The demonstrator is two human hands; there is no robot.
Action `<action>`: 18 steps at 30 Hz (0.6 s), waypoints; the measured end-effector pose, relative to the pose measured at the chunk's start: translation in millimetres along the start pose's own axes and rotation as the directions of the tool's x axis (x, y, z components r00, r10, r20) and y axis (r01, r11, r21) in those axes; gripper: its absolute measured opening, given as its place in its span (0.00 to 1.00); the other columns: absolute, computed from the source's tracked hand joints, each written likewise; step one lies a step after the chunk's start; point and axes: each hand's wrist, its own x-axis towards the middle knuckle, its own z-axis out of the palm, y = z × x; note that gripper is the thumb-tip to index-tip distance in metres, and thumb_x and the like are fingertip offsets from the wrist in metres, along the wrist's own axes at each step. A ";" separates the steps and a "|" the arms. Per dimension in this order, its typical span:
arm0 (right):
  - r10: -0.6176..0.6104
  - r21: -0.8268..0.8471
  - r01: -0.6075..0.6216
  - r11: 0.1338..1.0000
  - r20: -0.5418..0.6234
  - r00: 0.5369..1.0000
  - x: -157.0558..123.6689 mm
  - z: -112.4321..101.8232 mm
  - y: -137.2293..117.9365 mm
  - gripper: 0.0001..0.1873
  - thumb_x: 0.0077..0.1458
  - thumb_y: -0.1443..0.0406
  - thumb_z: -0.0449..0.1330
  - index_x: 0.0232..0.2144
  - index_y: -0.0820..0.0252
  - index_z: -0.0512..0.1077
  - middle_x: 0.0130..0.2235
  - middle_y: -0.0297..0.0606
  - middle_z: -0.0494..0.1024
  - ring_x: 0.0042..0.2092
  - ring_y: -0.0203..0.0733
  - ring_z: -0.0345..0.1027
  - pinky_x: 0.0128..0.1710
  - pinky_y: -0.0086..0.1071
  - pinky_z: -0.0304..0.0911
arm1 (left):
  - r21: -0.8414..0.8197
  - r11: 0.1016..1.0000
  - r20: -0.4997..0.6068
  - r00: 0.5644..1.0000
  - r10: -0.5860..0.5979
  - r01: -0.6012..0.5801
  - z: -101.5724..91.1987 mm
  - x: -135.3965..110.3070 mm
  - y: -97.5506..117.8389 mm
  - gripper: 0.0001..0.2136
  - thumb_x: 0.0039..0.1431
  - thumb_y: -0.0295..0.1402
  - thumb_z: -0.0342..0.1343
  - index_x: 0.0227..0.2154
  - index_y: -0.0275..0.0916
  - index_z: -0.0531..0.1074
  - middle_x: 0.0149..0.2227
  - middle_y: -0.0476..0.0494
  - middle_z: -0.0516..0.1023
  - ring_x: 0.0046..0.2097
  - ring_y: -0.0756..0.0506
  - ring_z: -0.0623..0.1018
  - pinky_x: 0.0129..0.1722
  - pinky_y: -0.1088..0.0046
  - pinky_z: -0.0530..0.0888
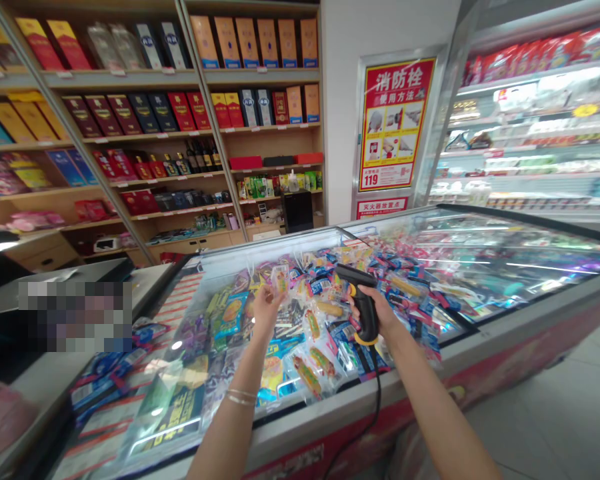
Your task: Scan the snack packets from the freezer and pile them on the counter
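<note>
My left hand is raised over the open freezer chest, fingers pinched on a small clear wrapped snack packet. My right hand grips a black barcode scanner with a yellow trim, its head pointing left toward the packet. The scanner's black cable hangs down over the freezer's front rim. Beneath both hands lie several packaged frozen snacks and ice creams.
A sliding glass lid covers the freezer's right half. Wooden shelves with boxed goods and bottles line the back wall. A chilled display case stands at right, a red fire-hydrant poster between. A counter sits at left.
</note>
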 end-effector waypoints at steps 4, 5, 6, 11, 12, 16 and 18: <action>-0.054 -0.144 0.063 0.988 0.064 0.997 17.7 19.4 -14.7 0.12 0.46 0.57 0.63 0.27 0.61 0.70 0.20 0.33 0.73 0.15 0.34 0.62 0.13 0.27 0.59 | 0.343 0.906 -0.064 0.956 0.288 -0.250 -2.0 -6.1 10.3 0.13 0.48 0.36 0.57 0.20 0.41 0.57 0.27 0.49 0.67 0.32 0.48 0.70 0.33 0.73 0.69; -0.057 -0.163 0.073 0.984 0.102 0.993 23.4 21.3 -15.9 0.12 0.45 0.58 0.63 0.26 0.61 0.70 0.20 0.34 0.73 0.15 0.34 0.63 0.13 0.27 0.60 | 0.384 0.877 -0.073 0.937 0.340 -0.288 -2.9 -7.4 12.1 0.13 0.49 0.35 0.56 0.19 0.41 0.57 0.28 0.49 0.66 0.32 0.48 0.70 0.33 0.73 0.69; -0.054 -0.178 0.078 0.981 0.140 0.989 29.2 21.6 -15.9 0.12 0.45 0.58 0.63 0.26 0.62 0.70 0.20 0.34 0.73 0.16 0.34 0.63 0.14 0.26 0.60 | 0.411 0.855 -0.076 0.922 0.379 -0.317 -3.6 -8.4 13.3 0.13 0.50 0.34 0.55 0.18 0.41 0.56 0.29 0.48 0.67 0.33 0.48 0.70 0.34 0.73 0.69; -0.015 -0.221 0.068 0.973 0.232 0.973 49.5 11.8 -5.3 0.13 0.46 0.57 0.62 0.24 0.62 0.71 0.19 0.35 0.73 0.15 0.33 0.62 0.14 0.26 0.59 | 0.445 0.825 -0.051 0.910 0.412 -0.349 -3.2 -11.4 13.5 0.11 0.53 0.32 0.53 0.20 0.41 0.58 0.34 0.45 0.68 0.35 0.47 0.72 0.33 0.73 0.70; -0.013 -0.218 0.063 0.974 0.226 0.974 50.4 10.2 -3.8 0.13 0.46 0.57 0.62 0.24 0.62 0.70 0.18 0.35 0.73 0.15 0.33 0.62 0.14 0.26 0.58 | 0.443 0.826 -0.048 0.911 0.410 -0.349 -2.5 -12.0 13.4 0.11 0.53 0.31 0.53 0.20 0.41 0.58 0.35 0.45 0.68 0.35 0.47 0.72 0.33 0.73 0.70; -0.022 -0.179 0.059 0.982 0.201 0.979 45.5 10.3 -5.8 0.12 0.43 0.58 0.62 0.25 0.61 0.69 0.18 0.34 0.73 0.15 0.33 0.61 0.13 0.26 0.57 | 0.453 0.816 -0.043 0.905 0.423 -0.360 0.3 -15.6 15.6 0.11 0.53 0.30 0.53 0.20 0.41 0.57 0.36 0.44 0.68 0.35 0.47 0.71 0.33 0.72 0.71; -0.025 -0.173 0.062 0.983 0.208 0.978 41.9 12.7 -9.2 0.11 0.43 0.58 0.62 0.25 0.60 0.69 0.16 0.33 0.71 0.15 0.34 0.60 0.13 0.26 0.56 | 0.456 0.813 -0.043 0.903 0.427 -0.362 0.8 -17.4 17.6 0.11 0.53 0.30 0.53 0.20 0.41 0.57 0.36 0.44 0.68 0.35 0.47 0.71 0.33 0.72 0.71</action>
